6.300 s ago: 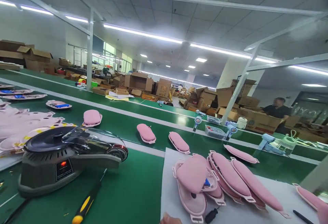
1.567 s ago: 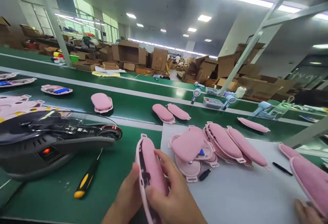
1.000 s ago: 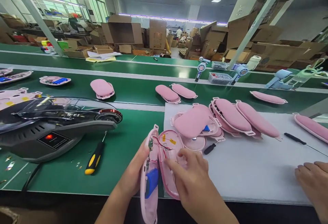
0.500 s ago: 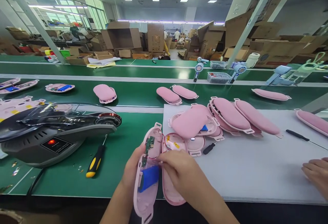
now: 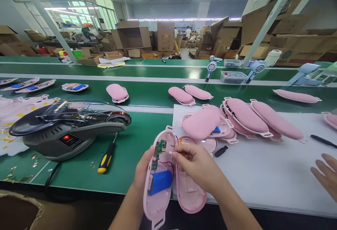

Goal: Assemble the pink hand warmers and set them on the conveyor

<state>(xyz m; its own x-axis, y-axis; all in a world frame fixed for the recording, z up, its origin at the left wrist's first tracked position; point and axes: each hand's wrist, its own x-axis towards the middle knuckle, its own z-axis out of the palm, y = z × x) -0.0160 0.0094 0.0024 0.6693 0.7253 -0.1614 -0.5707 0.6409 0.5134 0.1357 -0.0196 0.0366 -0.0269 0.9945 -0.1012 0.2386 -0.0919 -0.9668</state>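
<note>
My left hand [image 5: 143,168] grips the left side of an open pink shell half [image 5: 158,207], tilted up at the table edge. Inside that half are a green circuit board [image 5: 160,150], a blue battery [image 5: 161,182] and thin dark red wires. My right hand [image 5: 196,163] pinches a small white piece [image 5: 170,152] between thumb and fingertips, beside the circuit board. Under my right hand lies the matching pink half [image 5: 191,196], with its lower end past the table edge.
A grey and black machine [image 5: 76,132] with a red light and a yellow-black screwdriver [image 5: 106,158] are left. Pink cases [image 5: 201,121] pile up behind my hands. Another person's hand [image 5: 326,174] is at the right edge.
The view has shifted left and slightly down. My right hand has moved from the shell's middle up toward the circuit board. The other person's hand has opened.
</note>
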